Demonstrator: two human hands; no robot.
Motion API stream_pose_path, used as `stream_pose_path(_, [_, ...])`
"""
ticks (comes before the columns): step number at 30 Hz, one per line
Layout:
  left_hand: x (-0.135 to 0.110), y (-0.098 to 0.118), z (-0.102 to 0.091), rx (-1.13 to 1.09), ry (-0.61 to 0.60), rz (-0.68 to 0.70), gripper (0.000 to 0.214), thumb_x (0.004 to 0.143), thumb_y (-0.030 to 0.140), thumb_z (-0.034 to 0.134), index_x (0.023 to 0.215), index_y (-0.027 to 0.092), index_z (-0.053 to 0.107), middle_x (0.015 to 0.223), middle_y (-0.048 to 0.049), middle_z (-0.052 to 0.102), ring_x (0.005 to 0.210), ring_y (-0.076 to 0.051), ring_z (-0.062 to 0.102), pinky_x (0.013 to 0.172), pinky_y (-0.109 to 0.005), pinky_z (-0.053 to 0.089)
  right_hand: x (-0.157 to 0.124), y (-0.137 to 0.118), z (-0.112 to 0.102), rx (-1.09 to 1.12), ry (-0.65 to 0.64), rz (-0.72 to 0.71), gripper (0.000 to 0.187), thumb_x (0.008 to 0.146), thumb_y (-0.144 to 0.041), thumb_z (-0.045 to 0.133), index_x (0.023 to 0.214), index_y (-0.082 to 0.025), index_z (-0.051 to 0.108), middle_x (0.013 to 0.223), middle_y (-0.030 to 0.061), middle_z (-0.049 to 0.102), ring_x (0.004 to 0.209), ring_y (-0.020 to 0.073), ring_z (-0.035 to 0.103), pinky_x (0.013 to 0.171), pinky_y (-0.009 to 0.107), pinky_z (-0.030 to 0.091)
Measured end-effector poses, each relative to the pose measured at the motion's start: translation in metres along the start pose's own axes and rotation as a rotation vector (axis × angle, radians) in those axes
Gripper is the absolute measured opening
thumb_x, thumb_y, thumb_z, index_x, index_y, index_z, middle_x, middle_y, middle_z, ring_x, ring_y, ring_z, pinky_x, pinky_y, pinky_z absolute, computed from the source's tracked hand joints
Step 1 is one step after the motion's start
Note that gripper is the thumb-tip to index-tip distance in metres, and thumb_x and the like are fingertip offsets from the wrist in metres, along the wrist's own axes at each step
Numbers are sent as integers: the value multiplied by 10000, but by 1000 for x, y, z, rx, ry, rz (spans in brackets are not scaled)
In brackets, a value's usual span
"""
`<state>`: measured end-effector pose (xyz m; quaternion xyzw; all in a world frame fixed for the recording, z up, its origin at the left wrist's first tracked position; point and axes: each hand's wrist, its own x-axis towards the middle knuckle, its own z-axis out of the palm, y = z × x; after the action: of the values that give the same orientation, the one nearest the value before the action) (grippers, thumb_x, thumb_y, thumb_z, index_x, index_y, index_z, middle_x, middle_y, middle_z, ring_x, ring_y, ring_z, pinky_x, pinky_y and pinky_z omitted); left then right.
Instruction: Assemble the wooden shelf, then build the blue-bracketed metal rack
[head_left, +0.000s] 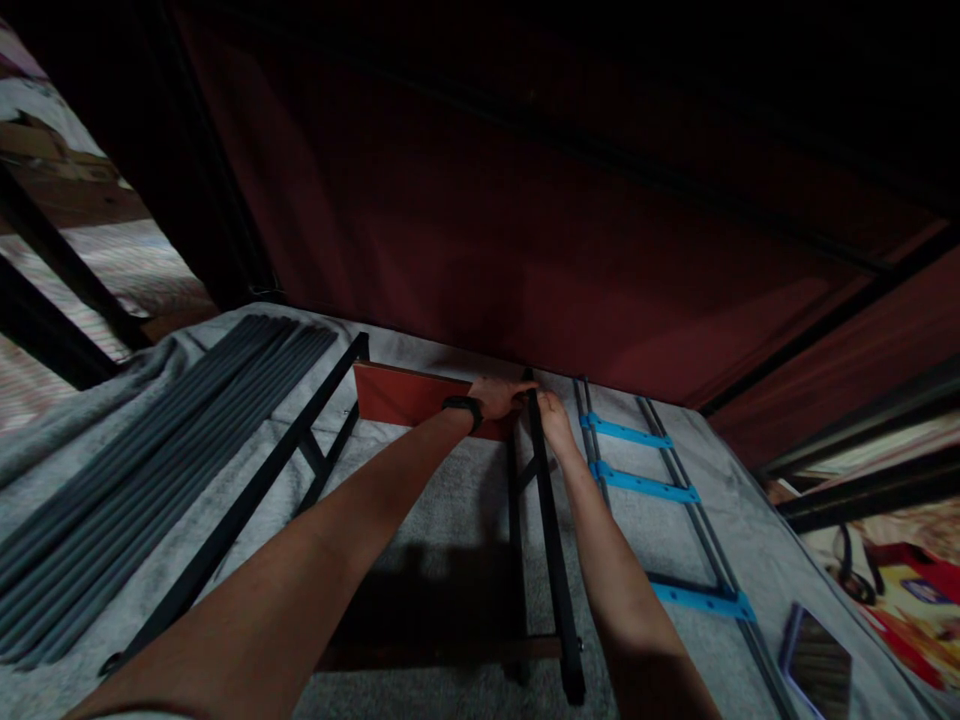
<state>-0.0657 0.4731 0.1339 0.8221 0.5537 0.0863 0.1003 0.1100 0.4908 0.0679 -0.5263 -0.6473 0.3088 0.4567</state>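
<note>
A black metal frame (pixel 551 530) lies on the grey blanket, with a reddish-brown board (pixel 401 393) between its two sides at the far end. My left hand (pixel 495 397), with a black band at the wrist, is at the board's right end. Its fingers curl round the far end of the frame's right side, the index finger reaching across the top. From the outside, my right hand (pixel 553 415) meets the same spot, its fingers drawn together against the bar. Whatever small thing may be between those fingertips is hidden.
Several grey tubes (pixel 172 460) lie side by side at the left. Blue slotted connectors (pixel 649 485) join thin grey rods at the right, near a phone (pixel 817 660). A dark red panel (pixel 480 240) rises behind the blanket (pixel 442 510). A second board (pixel 442 652) crosses the frame's near end.
</note>
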Motion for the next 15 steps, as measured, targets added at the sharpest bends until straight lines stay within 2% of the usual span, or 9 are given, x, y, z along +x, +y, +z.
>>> stream_pose_path(5, [0, 0, 0, -5, 0, 2, 540, 977, 461, 455, 1513, 467, 384, 1406, 5, 625, 1252, -262, 607, 1008, -385, 467, -4, -2, -2, 51, -20, 21, 311, 865, -533, 444, 853, -245, 560, 811, 20, 615, 829, 216, 573, 804, 335, 459])
stream_pose_path(12, [-1, 1, 0, 5, 9, 1, 544, 971, 447, 472, 1509, 462, 395, 1405, 2, 626, 1239, -265, 615, 997, -386, 478, 0, -2, -2, -26, -24, 3, 300, 918, -463, 399, 894, -231, 588, 930, 70, 662, 1001, 234, 585, 945, 373, 444])
stream_pose_path(15, [-1, 2, -1, 12, 3, 7, 550, 972, 439, 474, 1515, 453, 388, 1412, -5, 620, 1250, -269, 608, 1000, -391, 476, 1, 2, 0, -23, -10, -8, 306, 921, -470, 396, 896, -234, 589, 941, 79, 659, 1005, 236, 585, 967, 377, 431])
